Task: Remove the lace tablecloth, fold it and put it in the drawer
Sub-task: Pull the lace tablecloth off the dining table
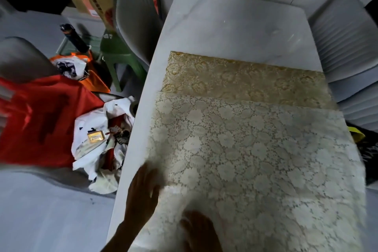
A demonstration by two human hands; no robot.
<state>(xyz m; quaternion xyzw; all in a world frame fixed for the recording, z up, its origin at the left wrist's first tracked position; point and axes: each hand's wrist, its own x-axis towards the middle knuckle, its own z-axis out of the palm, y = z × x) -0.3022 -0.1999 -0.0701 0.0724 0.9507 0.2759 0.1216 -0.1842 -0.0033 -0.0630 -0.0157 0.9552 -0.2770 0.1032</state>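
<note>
A cream lace tablecloth (pixel 255 159) lies spread over the near half of a white marble table (pixel 235 26). A gold lace cloth (pixel 245 80) lies beyond it, partly under its far edge. My left hand (pixel 143 194) rests flat at the lace's left edge, fingers apart, seemingly on or just under the cloth. My right hand (pixel 201 231) presses flat near the bottom, and the lace appears to cover part of it. No drawer is in view.
Grey ribbed chairs stand at the table's left (pixel 133 16) and right (pixel 343 43). On the left are a red cloth (pixel 41 120), white bags with clutter (pixel 102 139), a green stool (pixel 118 55) and cardboard boxes (pixel 96 0).
</note>
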